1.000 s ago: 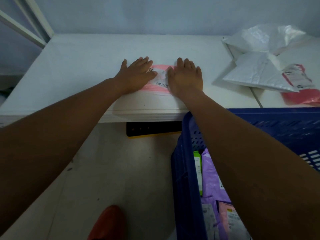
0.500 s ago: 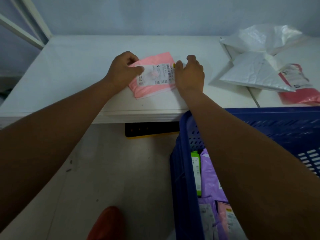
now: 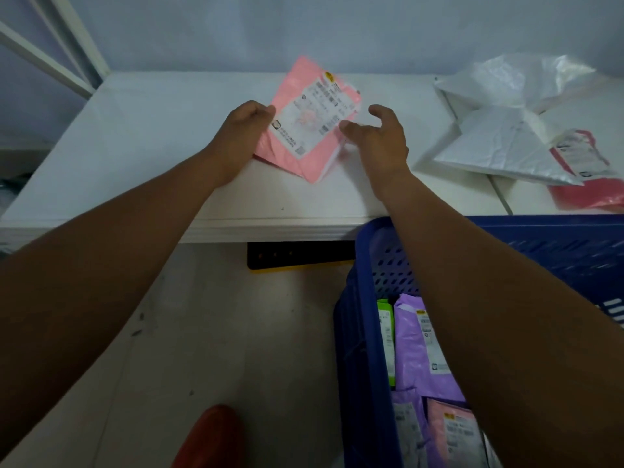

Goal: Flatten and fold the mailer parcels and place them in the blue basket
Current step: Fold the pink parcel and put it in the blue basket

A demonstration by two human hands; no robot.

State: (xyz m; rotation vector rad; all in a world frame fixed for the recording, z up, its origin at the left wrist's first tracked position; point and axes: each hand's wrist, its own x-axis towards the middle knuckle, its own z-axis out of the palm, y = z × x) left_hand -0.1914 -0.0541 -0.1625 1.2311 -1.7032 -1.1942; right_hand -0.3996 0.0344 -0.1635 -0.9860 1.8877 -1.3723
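Since half a second ago, the folded pink mailer (image 3: 310, 119) has come up off the worktop (image 3: 135, 146) and tipped on end, label facing the camera, at upper centre of the frame. Its lower corner sits low over the worktop. The left grip (image 3: 250, 130) pinches the mailer's left edge. The right grip (image 3: 381, 136) has let go and is released, fingers spread, thumb at the mailer's right edge. At lower right, the blue basket (image 3: 364, 332) holds purple mailers (image 3: 412, 342). White mailers (image 3: 499, 146) lie at upper right.
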